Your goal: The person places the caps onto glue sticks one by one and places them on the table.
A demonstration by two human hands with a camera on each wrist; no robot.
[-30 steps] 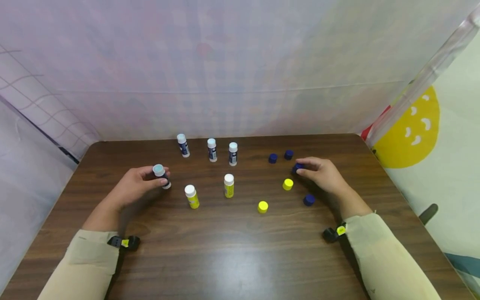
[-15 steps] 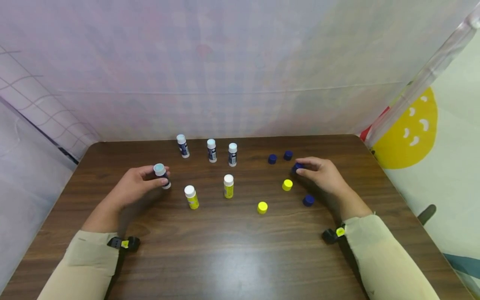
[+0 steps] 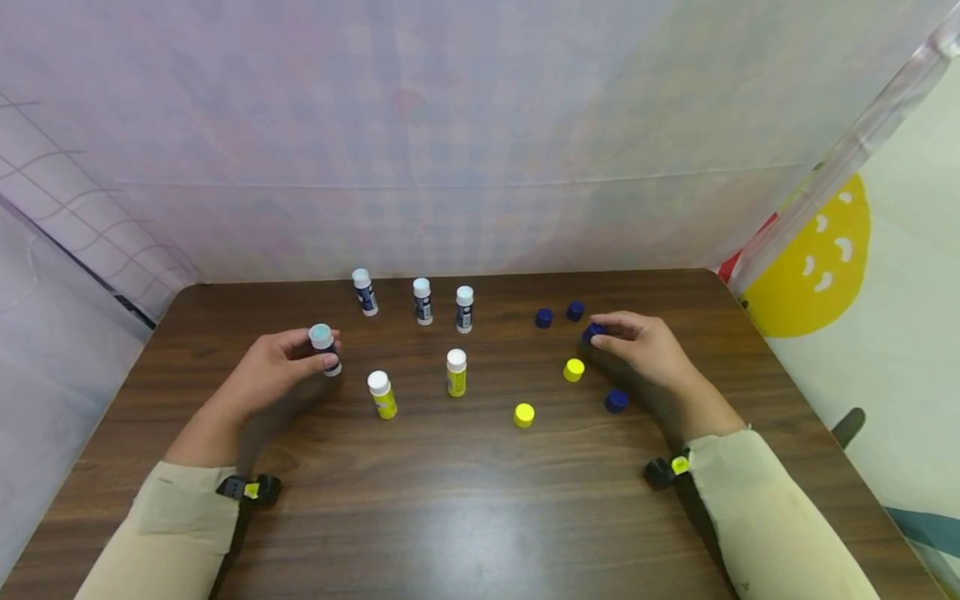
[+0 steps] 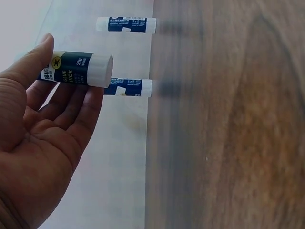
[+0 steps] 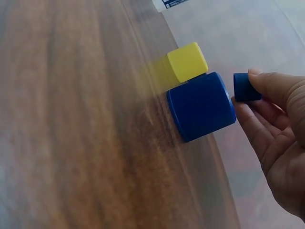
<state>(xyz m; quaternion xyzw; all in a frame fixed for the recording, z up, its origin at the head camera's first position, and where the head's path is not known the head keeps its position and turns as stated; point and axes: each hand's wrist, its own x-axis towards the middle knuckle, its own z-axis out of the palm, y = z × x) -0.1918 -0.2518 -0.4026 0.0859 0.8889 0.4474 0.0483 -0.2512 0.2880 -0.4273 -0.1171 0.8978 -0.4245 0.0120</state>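
My left hand (image 3: 273, 371) grips a blue-labelled glue stick (image 4: 71, 69) between thumb and fingers at the left of the table. Its pale upper end (image 3: 322, 335) faces up, and in the left wrist view its white base looks slightly off the tabletop. On the right side, my right hand (image 3: 645, 350) pinches a dark blue cap (image 5: 244, 87) between thumb and fingertips. Nearby sit another blue cap (image 3: 617, 401) and a yellow cap (image 3: 573, 370). Closest to the left hand stands a yellow glue stick (image 3: 382, 395) with a white top.
Three blue glue sticks stand along the back, one of them the middle stick (image 3: 423, 302). A second yellow glue stick (image 3: 457, 372) stands mid-table. Two blue caps, including the left one (image 3: 543, 317), lie at back right; another yellow cap (image 3: 523, 415) lies nearer. A cloth (image 3: 480, 167) hangs behind.
The glue stick in my left hand has tipped slightly, its top moving a little right and away from me. My right hand stays nearly still, holding the blue cap.
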